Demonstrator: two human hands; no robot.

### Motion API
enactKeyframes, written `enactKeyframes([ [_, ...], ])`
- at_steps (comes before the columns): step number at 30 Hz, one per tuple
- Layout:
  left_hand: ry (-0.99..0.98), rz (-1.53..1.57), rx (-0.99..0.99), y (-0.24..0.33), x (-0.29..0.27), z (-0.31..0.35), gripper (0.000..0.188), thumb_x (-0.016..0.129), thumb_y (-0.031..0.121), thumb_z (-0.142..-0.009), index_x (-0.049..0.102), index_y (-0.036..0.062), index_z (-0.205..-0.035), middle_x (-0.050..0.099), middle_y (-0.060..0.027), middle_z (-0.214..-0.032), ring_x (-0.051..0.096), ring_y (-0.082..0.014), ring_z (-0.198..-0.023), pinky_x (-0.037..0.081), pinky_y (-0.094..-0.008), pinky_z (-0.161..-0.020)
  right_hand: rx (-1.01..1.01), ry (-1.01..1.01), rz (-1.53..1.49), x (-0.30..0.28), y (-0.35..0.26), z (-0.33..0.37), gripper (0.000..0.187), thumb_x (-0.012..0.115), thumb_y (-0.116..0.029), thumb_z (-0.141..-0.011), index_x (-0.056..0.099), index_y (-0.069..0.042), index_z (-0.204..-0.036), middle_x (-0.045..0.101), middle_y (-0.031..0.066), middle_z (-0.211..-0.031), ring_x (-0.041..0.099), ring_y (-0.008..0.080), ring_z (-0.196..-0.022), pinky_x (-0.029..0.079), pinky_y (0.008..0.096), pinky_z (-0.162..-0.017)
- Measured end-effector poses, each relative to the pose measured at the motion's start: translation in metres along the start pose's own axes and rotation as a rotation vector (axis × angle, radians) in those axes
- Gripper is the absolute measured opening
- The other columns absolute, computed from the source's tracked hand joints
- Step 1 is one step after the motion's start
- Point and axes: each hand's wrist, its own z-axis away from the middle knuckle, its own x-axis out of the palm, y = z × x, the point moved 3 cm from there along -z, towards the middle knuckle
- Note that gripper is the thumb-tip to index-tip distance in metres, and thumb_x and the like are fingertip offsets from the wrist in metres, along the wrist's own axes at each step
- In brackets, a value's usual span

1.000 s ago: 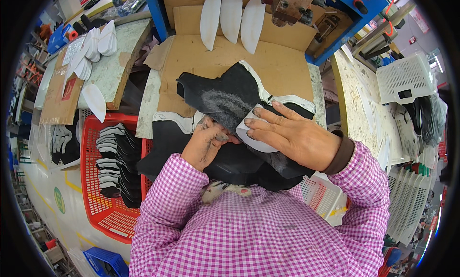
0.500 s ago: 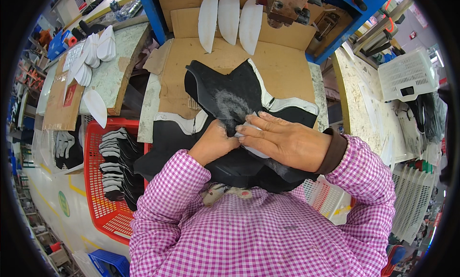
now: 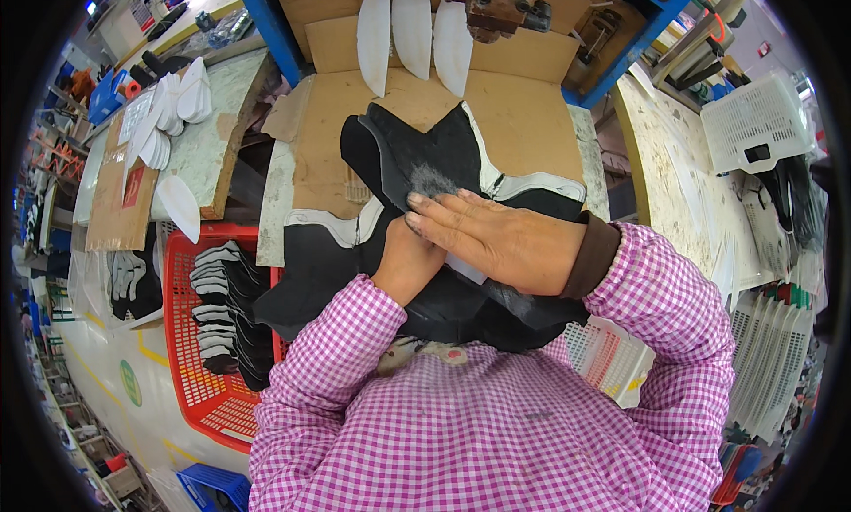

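Black, wing-shaped fabric pieces with white edging, which look like shoe uppers [image 3: 310, 257], lie spread in front of me on the cardboard-covered bench. My left hand [image 3: 409, 262] is closed around the folded middle of the top black piece [image 3: 403, 148], its fingertips hidden. Flat over it lies my right hand [image 3: 501, 242], fingers stretched out and close together, their tips crossing my left hand's knuckles. Under the right palm shows the edge of a pale thin piece [image 3: 465, 268], mostly covered. Greyish dust or fuzz marks the black surface beside the fingers.
Three white half-moon pieces [image 3: 412, 29] lean against cardboard at the back, beneath a metal machine head [image 3: 503, 7] in a blue frame. On the left, a red basket [image 3: 182, 335] holds several black-and-white pieces. White pieces [image 3: 193, 91] are stacked on the left table.
My right hand has slid left and slightly up, now overlapping my left hand. The pale piece beneath is more covered. The whole view has shifted slightly.
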Motion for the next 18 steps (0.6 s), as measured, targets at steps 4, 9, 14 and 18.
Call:
enactKeyframes([
  [4,-0.030,0.119,-0.223,-0.016,0.005,0.003,0.020,0.060,0.003,-0.083,0.063,0.0002,-0.102,0.068,-0.0178,-0.092,0.068,-0.0283,-0.086,0.052,-0.0329,-0.071,0.087,-0.095,0.088,0.007,-0.001,0.009,0.069,0.052,-0.005,-0.088,0.018,-0.006,-0.148,0.023,0.0249,-0.149,0.036,0.0356,-0.135,0.025,0.0586,-0.110],
  [9,0.041,0.280,-0.106,-0.015,0.006,0.005,0.026,0.063,0.010,-0.086,0.061,0.0009,-0.109,0.067,-0.0109,-0.105,0.065,-0.0223,-0.097,0.051,-0.0319,-0.082,0.138,0.006,0.170,0.012,-0.018,0.016,0.072,0.053,-0.002,-0.086,0.021,-0.017,-0.149,0.020,0.0220,-0.152,0.036,0.0322,-0.136,0.022,0.0693,-0.105],
  [14,0.151,0.419,-0.113,0.004,-0.016,0.007,0.029,0.066,0.013,-0.085,0.060,-0.0016,-0.109,0.066,-0.0106,-0.102,0.064,-0.0211,-0.094,0.050,-0.0318,-0.082,0.151,0.128,0.368,-0.001,-0.040,0.016,0.068,0.056,-0.012,-0.086,0.029,-0.029,-0.146,0.025,0.0198,-0.151,0.045,0.0323,-0.130,0.022,0.0713,-0.102],
  [18,0.384,0.904,-0.334,0.011,-0.054,0.002,0.027,0.069,-0.001,-0.076,0.062,-0.0014,-0.101,0.065,-0.0091,-0.095,0.063,-0.0184,-0.086,0.050,-0.0315,-0.081,0.293,0.464,0.705,-0.049,-0.047,0.043,0.089,0.076,-0.020,-0.066,0.034,-0.031,-0.144,0.026,0.0205,-0.151,0.038,0.0401,-0.133,0.021,0.0677,-0.105],
])
